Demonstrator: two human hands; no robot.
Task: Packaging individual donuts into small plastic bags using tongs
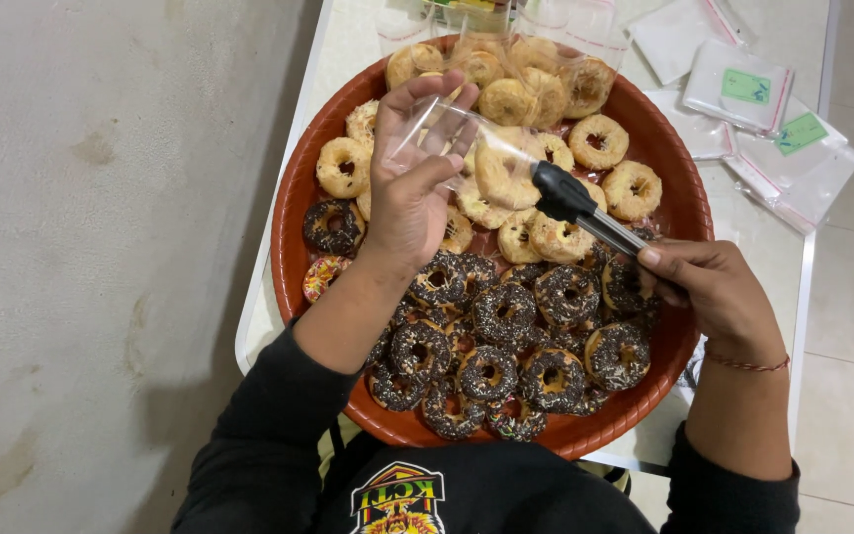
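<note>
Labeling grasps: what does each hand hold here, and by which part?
Left hand holds a clear plastic bag at its open edge. Right hand grips the tongs at the handle end; their black tips pinch a plain donut.

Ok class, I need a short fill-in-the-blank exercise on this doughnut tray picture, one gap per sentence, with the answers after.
1. The left hand holds open a clear plastic ____.
2. The right hand grips black-tipped ____, which pinch a plain doughnut.
3. The doughnuts lie on a round ____-coloured tray.
4. The dark doughnuts nearest the person are topped with ____.

Missing words: bag; tongs; red-brown; sprinkles
</note>
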